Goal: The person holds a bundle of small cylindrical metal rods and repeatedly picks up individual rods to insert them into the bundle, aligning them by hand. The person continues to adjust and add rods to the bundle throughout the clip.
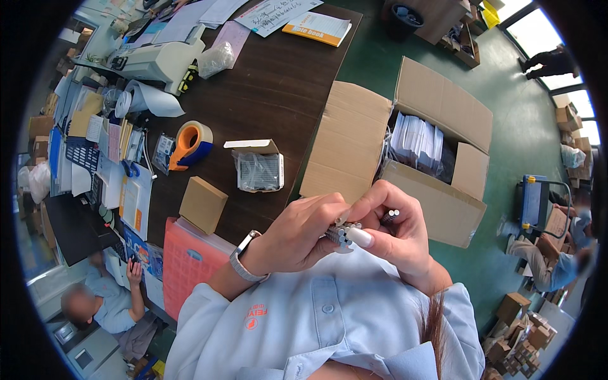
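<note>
In front of my chest, my left hand [301,231] is closed around a tight bundle of small silvery metal cylinders [337,235]. The thumb and fingertips of my right hand [405,237] press against the same bundle from the other side. A few more shiny metal cylinders [391,216] poke out between the curled fingers of the right hand. Just beyond my left hand, a small open white box [276,149] stands on the dark table, with clear plastic film and dark contents inside. My fingers hide part of the bundle.
A large open carton [443,95] holding a stack of white pieces stands beyond my right hand. On the dark table [272,69] are a tape dispenser [190,144], a closed brown box [202,204] and a pink folder [196,259]. People sit at left and right.
</note>
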Demonstrator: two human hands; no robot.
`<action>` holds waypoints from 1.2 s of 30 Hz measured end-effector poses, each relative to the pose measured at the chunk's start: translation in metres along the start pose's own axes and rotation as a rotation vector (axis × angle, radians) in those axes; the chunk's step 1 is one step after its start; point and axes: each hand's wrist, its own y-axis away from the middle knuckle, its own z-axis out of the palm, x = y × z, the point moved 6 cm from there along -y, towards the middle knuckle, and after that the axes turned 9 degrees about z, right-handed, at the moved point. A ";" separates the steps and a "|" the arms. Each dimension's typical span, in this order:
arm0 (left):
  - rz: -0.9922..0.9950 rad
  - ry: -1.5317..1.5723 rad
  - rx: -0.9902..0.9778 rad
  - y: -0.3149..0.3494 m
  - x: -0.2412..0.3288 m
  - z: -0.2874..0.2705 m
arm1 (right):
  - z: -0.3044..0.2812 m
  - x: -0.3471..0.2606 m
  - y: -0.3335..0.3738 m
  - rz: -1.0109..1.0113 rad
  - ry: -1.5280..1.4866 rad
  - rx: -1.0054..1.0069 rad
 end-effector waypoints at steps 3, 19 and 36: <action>0.009 -0.003 -0.005 0.000 -0.001 0.000 | 0.000 0.001 0.000 0.003 -0.007 -0.006; -0.010 -0.034 -0.015 0.002 0.000 0.000 | -0.001 0.004 0.000 0.029 -0.037 -0.001; -0.286 0.135 0.084 0.028 -0.015 -0.004 | 0.001 0.037 -0.015 0.178 -0.217 0.014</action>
